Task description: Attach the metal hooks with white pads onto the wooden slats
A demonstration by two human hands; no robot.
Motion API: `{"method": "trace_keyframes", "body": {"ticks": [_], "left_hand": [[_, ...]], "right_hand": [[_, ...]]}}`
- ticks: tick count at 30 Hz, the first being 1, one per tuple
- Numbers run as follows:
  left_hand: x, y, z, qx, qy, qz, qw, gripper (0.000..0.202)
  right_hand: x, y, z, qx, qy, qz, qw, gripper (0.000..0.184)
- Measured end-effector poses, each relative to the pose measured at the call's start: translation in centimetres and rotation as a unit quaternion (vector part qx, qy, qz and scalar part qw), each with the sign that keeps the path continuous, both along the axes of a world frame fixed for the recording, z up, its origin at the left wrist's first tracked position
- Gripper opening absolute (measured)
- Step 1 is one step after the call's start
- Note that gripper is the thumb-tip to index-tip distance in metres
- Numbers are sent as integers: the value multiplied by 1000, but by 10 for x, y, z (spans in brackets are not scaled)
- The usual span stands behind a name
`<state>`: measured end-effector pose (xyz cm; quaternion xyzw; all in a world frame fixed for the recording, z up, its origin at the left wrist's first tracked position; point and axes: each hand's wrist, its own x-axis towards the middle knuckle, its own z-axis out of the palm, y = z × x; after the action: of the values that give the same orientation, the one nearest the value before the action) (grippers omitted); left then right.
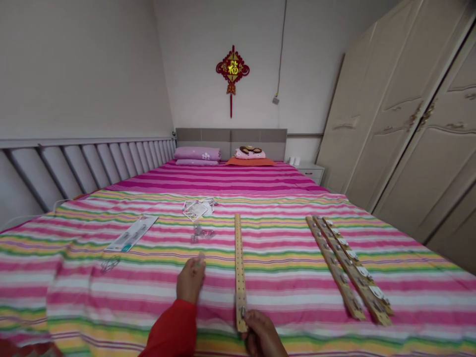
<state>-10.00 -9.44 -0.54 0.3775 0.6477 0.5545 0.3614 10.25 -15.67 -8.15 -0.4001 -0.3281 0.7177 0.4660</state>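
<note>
At lower centre I see my right hand point(263, 331) gripping the near end of a narrow, perforated, pale wooden strip point(239, 263). Left of it, my left hand's point(190, 280) fingers pinch a small translucent piece point(201, 256).

in front of me is a long, thin, tan wooden strip point(239, 267) with small dark holes, pointing away from me. on its near end sits a small, clear piece with a shiny metal bit point(242, 312), and i touch it. left of that, i pinch a little see-through piece point(201, 256), too blurry to tell its shape.
</note>
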Motion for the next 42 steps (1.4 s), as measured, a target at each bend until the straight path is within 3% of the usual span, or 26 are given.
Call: {"method": "trace_keyframes", "body": {"ticks": [2, 5, 11, 18, 21, 29, 35, 42], "left_hand": [[-11, 8, -3, 4, 47, 41, 998, 52], [-17, 15, -9, -14, 53, 35, 998, 61], [-18, 17, -13, 12, -13, 23, 1000, 42], [-13, -1, -3, 60, -92, 4, 994, 35], [-6, -9, 9, 75, -104, -37, 991, 34], [16, -21, 38, 98, -96, -239, 961, 19], [43, -30, 45, 78, -86, -202, 973, 25], [72, -48, 37, 88, -73, -213, 970, 27]], "right_hand": [[1, -1, 0, 4, -6, 1, 1000, 55], [2, -5, 4, 11, -18, -4, 1000, 55], [11, -9, 15, 19, -56, -18, 998, 53], [29, -2, 27, 65, -96, -49, 992, 48], [34, 4, 40, 101, -114, -62, 986, 46], [30, 23, 88, 148, -98, -80, 981, 34], [14, 24, 97, 117, -42, -31, 992, 37], [5, 22, 99, 80, 30, -72, 994, 32]]}}
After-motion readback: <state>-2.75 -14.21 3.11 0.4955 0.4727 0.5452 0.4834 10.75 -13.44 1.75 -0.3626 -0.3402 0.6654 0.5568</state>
